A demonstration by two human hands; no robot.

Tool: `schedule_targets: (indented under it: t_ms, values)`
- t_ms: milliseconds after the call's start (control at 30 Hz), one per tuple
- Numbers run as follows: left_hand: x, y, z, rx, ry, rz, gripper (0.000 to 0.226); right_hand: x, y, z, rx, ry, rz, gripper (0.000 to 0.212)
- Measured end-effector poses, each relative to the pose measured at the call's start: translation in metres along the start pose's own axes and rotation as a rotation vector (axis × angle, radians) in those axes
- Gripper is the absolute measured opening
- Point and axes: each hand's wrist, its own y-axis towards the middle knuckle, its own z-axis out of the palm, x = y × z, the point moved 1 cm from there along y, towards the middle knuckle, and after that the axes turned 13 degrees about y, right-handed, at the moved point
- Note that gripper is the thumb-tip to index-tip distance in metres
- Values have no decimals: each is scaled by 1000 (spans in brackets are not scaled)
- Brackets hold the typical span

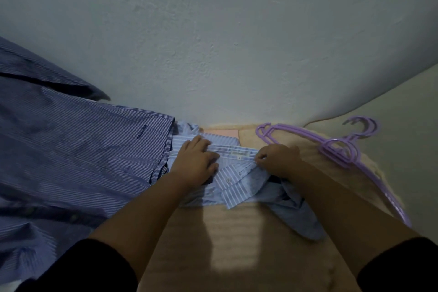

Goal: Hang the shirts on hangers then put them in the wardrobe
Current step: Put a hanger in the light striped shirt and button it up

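Light blue striped shirt (233,182) is lying collar-up on a peach blanket (237,244), directly in front of the person. The collar band is gripped at both ends, probably so the neck opening is spread for a hanger.

Left hand (195,161): fingers curled onto the collar's left end, thumb tucked against the fabric; cloth is held, not just pressed, as far as can be judged. Right hand (277,160): fingers bent tight, collar's right end pinched.

Purple hangers (336,149) are stacked just right of the shirt, within reach, untouched. A darker striped shirt (71,149) is spread out to the left, its edge overlapping the light one.

Surface reads as a soft bed, set against a plain, rough-textured pale wall (213,31). Cream bedding (403,114) is seen far right. Lighting is dim. Wardrobe is not in view.
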Motion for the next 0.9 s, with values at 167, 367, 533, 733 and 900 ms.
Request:
schedule_targets:
  t_ms: [167,367,533,733,900]
  values:
    - [5,-7,-22,-139,-64,50,30,3,-16,-6,-10,16,-5,31]
    - [9,-20,-76,-110,-132,-21,49,25,-53,-44,-187,185,-151,22]
    - [19,-35,-148,-169,-101,32,55,59,-94,-94,-329,257,-227,31]
    - [28,-76,-256,-283,39,38,53,104,-149,-153,-307,162,-271,53]
    - [27,-127,-349,-452,83,15,46,154,-208,-206,-417,91,-275,41]
